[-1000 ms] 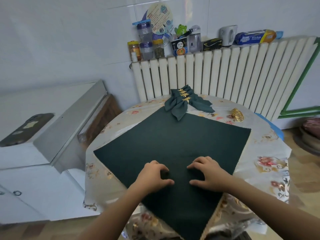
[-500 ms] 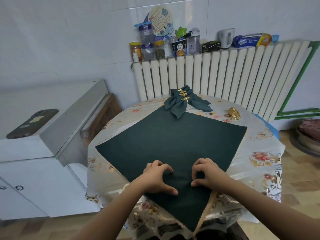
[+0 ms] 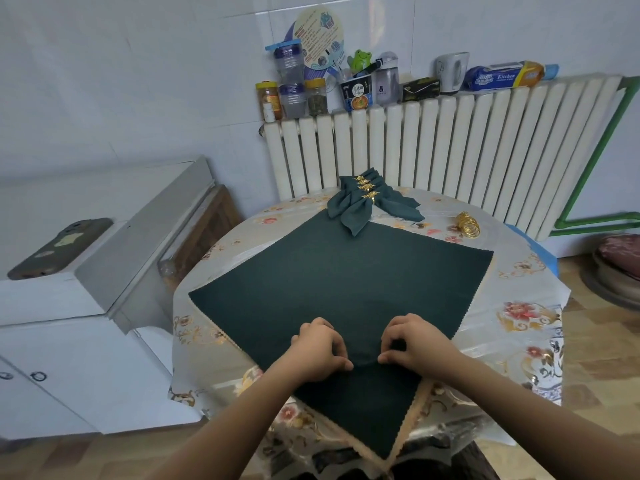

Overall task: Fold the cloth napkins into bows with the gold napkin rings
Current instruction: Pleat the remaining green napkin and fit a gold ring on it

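- As both hands draw back toward the near edge of the counter [image 3: 540, 327], a low ridge of fabric has risen between them in the dark green napkin [image 3: 339, 282], which a second ago lay flat under them.
- The left hand [image 3: 320, 348] and the right hand [image 3: 417, 342] sit side by side at 6 o'clock on the cloth, fingers curled and pinching the fabric, thumbs nearly meeting over the small hump.
- That gathered ridge reads as the first pleat of a new bow; most of the napkin remains unfolded, spread like a diamond with one corner hanging over the counter's near edge.
- Finished bows [image 3: 367, 202], each cinched by a gold ring, lie at 12 o'clock, touching the napkin's far corner.
- Spare gold napkin rings [image 3: 468, 224] wait at 1 o'clock, just beside the napkin's upper right edge.
- Open cloth stretches ahead of the hands for further pleating, but the far corner will likely meet the finished pile.
- To 9 o'clock the counter drops off toward a white cabinet [image 3: 52, 306]; a radiator [image 3: 450, 147] backs the far side.
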